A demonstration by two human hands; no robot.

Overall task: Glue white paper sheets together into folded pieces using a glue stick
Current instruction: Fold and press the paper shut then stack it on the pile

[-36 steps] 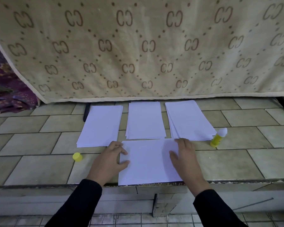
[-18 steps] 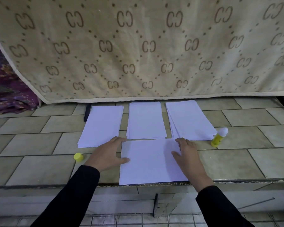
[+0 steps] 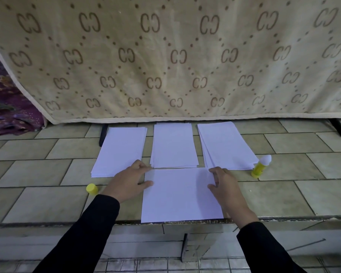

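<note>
Little looks done: the sheet (image 3: 180,196) lies flat and unfolded at the worktop's (image 3: 283,194) near edge, paper stacks (image 3: 173,146) just beyond it, the uncapped glue stick (image 3: 261,166) standing untouched off its far right corner. My left grip (image 3: 126,182) rests spread on the sheet's left edge. My right grip (image 3: 227,188) bends over its right edge, and I cannot tell whether it pinches.

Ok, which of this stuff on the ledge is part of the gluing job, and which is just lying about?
For the job: front sheet, touched by the left hand and right hand; left stack, middle stack, right stack; glue stick, uncapped; yellow cap.
Just lying about: beige blanket; purple cloth.
</note>
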